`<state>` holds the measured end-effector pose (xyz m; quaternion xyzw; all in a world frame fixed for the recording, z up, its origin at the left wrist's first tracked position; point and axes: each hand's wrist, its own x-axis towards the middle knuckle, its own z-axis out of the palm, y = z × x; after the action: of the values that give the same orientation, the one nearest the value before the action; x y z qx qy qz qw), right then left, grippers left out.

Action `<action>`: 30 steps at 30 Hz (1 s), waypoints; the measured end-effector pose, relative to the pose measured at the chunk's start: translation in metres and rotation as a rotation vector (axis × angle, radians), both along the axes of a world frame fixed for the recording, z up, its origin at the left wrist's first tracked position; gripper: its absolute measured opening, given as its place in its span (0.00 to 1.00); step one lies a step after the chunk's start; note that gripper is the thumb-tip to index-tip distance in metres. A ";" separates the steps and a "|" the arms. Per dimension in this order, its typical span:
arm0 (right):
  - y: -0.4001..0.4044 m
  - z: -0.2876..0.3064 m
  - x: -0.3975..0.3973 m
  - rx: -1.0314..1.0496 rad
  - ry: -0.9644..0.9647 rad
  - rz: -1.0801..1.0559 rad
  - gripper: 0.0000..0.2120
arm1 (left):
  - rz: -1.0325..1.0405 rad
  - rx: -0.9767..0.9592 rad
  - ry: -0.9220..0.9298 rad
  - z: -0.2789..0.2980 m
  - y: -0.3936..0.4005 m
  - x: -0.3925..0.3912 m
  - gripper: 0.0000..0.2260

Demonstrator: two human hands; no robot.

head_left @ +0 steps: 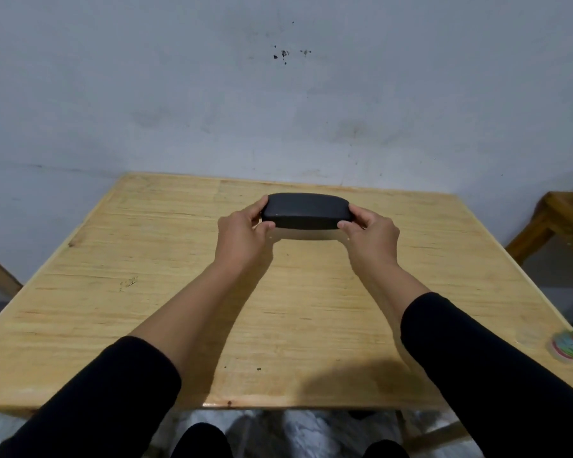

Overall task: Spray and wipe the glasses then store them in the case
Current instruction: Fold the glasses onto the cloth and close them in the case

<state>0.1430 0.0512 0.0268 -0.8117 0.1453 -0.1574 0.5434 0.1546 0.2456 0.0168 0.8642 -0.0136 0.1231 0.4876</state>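
Both hands, left (242, 234) and right (371, 233), grip the closed case (306, 210) above the table (113, 292)

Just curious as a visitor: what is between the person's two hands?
In the head view, the closed black case spans the gap, the left hand gripping one end and the right hand the other, above the wooden table.

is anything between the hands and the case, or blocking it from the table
Nothing visible. The left hand and right hand already grip the two ends of the closed black case, fingers touching it directly. The wooden table under and around the case is bare; a small colourful object lies well off near the right edge.
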 end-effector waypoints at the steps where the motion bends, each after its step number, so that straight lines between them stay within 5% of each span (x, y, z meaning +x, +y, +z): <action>1: 0.000 0.002 0.012 0.010 -0.002 0.001 0.20 | -0.003 0.009 0.002 0.000 -0.001 0.013 0.21; 25: -0.010 -0.022 0.135 -0.224 0.085 0.053 0.22 | 0.074 0.115 0.113 -0.033 -0.019 0.143 0.23; 30: -0.012 -0.013 0.130 -0.488 0.142 0.164 0.22 | 0.003 0.255 0.116 -0.021 -0.019 0.132 0.22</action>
<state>0.2734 0.0391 0.0142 -0.9368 0.0745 -0.0860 0.3308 0.2863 0.2269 -0.0043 0.9250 0.0006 0.0709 0.3734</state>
